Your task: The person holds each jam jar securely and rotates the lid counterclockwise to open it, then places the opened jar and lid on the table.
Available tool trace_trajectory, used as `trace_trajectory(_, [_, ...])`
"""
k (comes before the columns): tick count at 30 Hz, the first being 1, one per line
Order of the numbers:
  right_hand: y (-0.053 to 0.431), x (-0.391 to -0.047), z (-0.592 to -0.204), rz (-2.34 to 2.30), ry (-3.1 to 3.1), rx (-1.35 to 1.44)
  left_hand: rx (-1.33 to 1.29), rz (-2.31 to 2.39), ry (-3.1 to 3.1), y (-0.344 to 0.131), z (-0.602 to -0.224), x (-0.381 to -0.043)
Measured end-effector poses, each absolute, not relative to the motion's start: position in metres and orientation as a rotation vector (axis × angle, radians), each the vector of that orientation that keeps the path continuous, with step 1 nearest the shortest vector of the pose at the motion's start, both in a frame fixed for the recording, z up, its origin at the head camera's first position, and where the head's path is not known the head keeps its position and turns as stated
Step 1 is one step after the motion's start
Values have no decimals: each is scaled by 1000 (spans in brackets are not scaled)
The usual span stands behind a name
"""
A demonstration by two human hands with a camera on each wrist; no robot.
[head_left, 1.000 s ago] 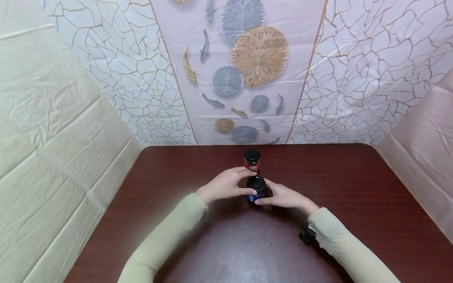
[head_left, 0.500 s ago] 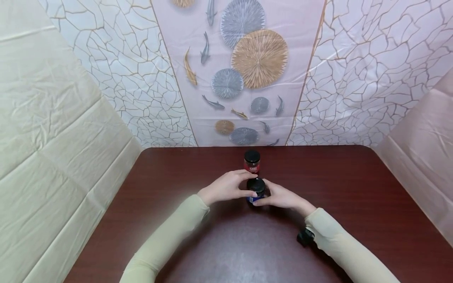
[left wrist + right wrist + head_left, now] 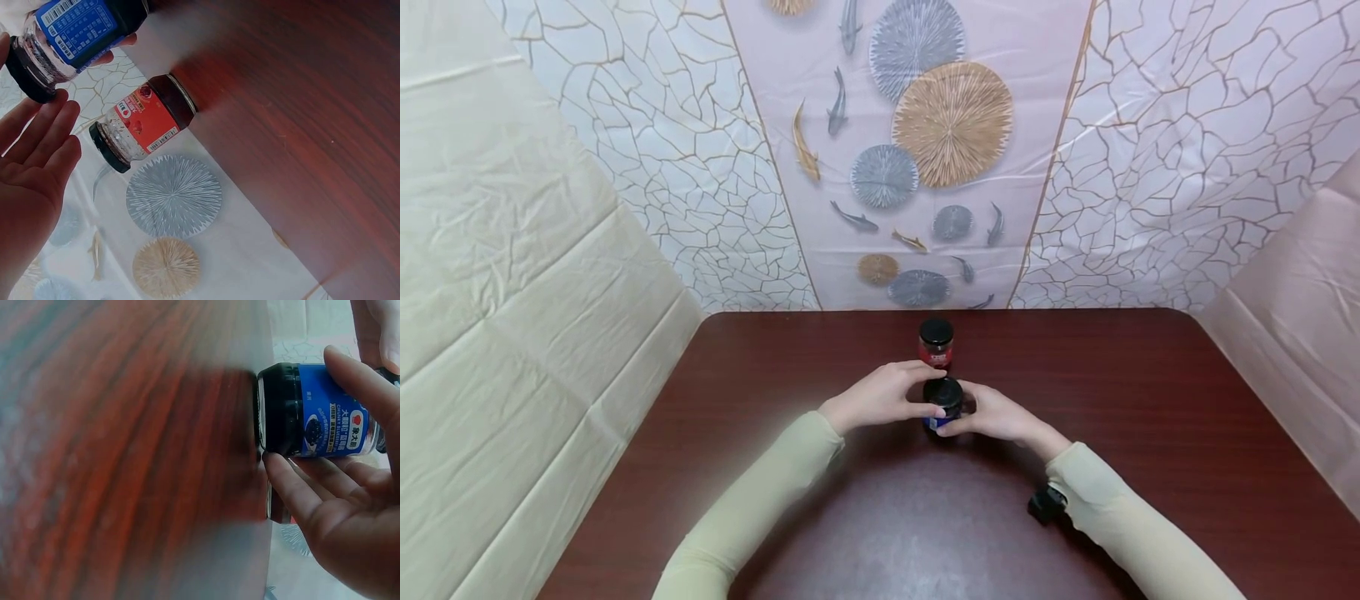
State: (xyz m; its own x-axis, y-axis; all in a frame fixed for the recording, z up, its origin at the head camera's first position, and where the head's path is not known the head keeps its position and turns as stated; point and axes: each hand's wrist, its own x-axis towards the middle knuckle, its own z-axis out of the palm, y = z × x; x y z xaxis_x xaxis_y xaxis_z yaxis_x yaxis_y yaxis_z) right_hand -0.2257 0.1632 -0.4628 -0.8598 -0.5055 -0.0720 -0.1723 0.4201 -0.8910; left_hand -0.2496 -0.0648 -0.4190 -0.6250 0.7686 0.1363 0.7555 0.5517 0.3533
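Note:
A jar of blueberry jam (image 3: 334, 428) with a blue label and black lid (image 3: 943, 390) stands upright on the table. My left hand (image 3: 883, 396) holds its lid between thumb and fingers, reaching in from the left. Lower down, my right hand (image 3: 1003, 418) grips the glass body from the right, thumb across the blue label in the right wrist view. Just behind it stands a second jar (image 3: 147, 119), red-labelled and black-lidded, which neither hand holds. In the head view the left fingers partly cover that jar's lower part.
Dark red-brown wood makes up the tabletop (image 3: 1150, 392). A patterned cloth (image 3: 955, 125) hangs behind its far edge, and pale cloth walls (image 3: 512, 333) rise at both sides. A small black device (image 3: 1047, 504) sits at the right sleeve's cuff.
Both hands stay at the blue-labelled jar with only slight shifts. The right forearm has moved a little to the left. The red-labelled jar stays where it was.

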Motion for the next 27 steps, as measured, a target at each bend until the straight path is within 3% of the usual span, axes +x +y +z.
trace_trajectory(27, [173,-214,-432,-1498,2524,-621,1457,895,2791,-66,-387,-241])
